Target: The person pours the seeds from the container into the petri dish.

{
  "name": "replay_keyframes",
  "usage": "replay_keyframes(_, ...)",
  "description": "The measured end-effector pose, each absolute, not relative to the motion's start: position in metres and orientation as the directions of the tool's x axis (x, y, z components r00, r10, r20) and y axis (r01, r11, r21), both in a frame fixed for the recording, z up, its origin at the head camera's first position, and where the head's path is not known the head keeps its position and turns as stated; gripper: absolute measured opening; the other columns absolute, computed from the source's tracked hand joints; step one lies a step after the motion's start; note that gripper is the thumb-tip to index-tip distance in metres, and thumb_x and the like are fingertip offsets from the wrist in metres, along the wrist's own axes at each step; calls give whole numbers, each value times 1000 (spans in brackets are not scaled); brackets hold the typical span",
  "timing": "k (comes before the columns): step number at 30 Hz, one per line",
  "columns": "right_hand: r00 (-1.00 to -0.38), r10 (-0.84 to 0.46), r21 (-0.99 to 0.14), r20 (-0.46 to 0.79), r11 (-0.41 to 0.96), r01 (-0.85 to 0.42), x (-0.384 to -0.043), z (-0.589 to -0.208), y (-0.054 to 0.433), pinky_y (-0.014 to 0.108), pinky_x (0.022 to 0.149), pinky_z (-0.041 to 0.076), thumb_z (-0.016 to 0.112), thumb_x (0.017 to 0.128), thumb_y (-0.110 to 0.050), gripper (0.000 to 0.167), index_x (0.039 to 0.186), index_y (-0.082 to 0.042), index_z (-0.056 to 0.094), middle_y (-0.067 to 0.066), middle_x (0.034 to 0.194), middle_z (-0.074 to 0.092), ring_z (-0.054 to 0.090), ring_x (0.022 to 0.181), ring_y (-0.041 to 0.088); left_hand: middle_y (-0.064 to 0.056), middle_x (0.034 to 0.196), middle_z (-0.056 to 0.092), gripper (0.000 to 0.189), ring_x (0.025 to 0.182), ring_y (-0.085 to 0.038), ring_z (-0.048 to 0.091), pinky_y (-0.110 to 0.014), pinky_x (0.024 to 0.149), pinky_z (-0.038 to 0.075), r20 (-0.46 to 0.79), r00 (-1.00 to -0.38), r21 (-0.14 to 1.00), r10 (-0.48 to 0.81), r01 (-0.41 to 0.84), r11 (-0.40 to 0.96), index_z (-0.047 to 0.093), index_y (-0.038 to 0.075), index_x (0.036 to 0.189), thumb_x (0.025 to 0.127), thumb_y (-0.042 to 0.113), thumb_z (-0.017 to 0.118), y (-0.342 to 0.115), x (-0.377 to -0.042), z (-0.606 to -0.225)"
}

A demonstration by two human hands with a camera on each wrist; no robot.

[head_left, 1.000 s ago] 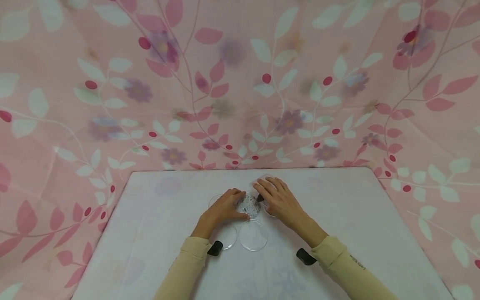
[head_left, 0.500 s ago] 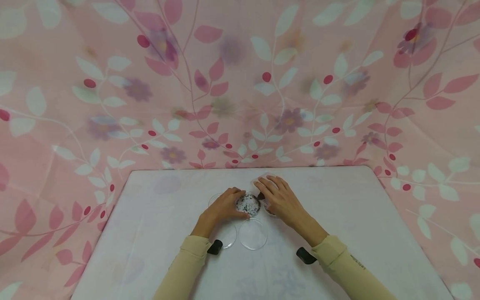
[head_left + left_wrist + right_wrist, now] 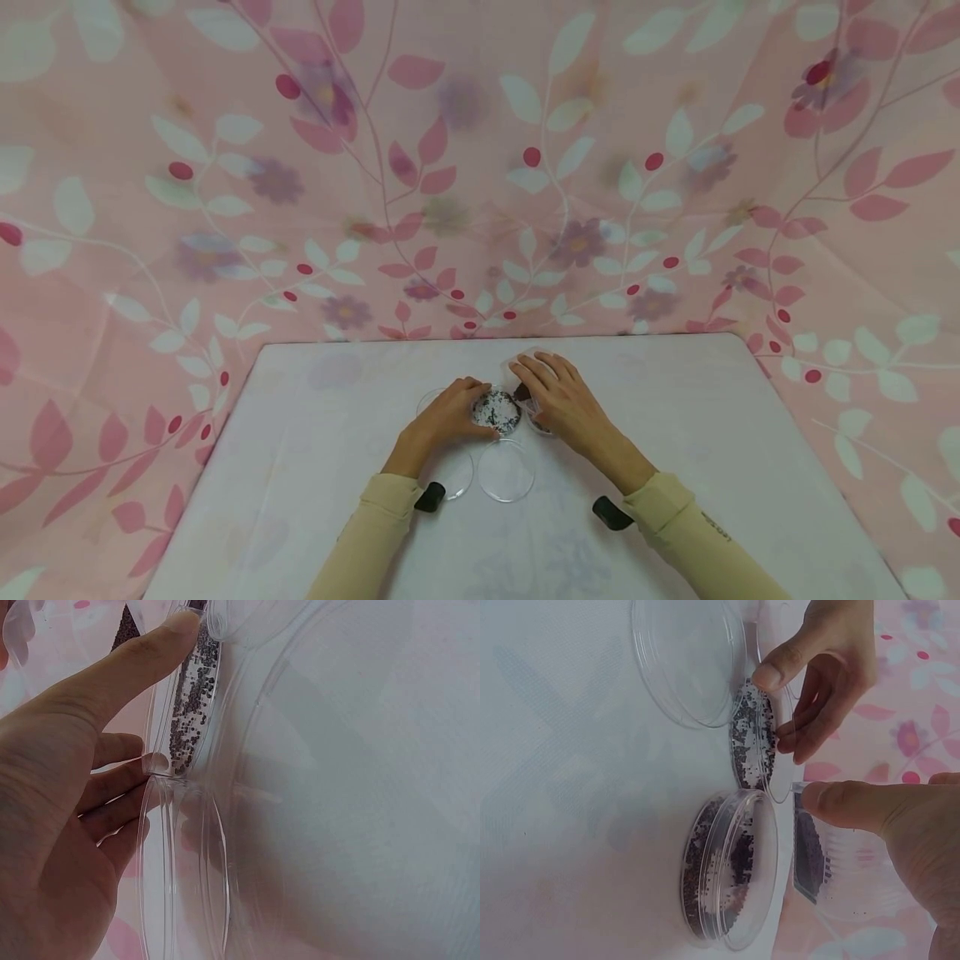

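In the head view my left hand (image 3: 446,412) grips the side of a clear petri dish (image 3: 497,411) between thumb and fingers. Dark little beads (image 3: 191,712) are scattered inside that dish. My right hand (image 3: 566,408) holds a clear, ribbed plastic box (image 3: 862,862), tilted, with dark beads (image 3: 808,851) gathered at its lower corner, close to the gripped dish. Below the box in the right wrist view stands a second petri dish (image 3: 731,877) with dark beads in it; in the head view the right hand mostly covers it.
A bare clear dish (image 3: 506,471) lies in front of the gripped one. Another dish (image 3: 456,479) sits left of it, partly under the left forearm, and a further rim (image 3: 426,400) shows behind the left hand. White cloth covers the table (image 3: 315,467); a flowered pink curtain (image 3: 480,167) hangs behind.
Dark beads in the gripped dish show more strongly and lie in a different pattern. Both hands stay almost in place; the box in the right hand shifts slightly.
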State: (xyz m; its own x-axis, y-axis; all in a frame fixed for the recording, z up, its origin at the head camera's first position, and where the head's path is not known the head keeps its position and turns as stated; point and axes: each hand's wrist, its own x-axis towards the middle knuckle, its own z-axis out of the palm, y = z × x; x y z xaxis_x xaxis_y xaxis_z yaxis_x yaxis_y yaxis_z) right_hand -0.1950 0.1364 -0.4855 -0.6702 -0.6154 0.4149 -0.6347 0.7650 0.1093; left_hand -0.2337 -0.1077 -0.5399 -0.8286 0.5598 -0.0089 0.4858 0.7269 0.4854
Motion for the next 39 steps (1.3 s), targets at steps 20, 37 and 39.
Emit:
replay_keyframes(20,-706,-544,6,454,794,-608,-191,-485,147,50,111,39,94,60,-35,105,146,-7,43,10,147,49,44,135,33,-5,136,57,91,127,-21,52,-40,110,44,-31,-833,480,553,473,739,53,12,142,70,58,82,-106,-232,-537)
replay_keyframes(37,-803,-313,-371,507,762,-531,-181,-486,178,52,106,45,93,63,-32,103,147,-5,39,12,142,50,48,130,30,-7,135,56,90,127,-23,52,-41,111,43,-34,-837,473,546,468,747,52,11,142,69,55,83,-105,-232,-535)
replay_keyframes(39,-817,-271,-417,508,753,-509,-179,-488,183,52,104,46,94,62,-31,104,147,-5,40,14,141,51,49,129,30,-7,136,56,90,128,-23,52,-41,111,43,-36,-836,471,547,469,747,52,11,142,70,55,83,-105,-232,-534)
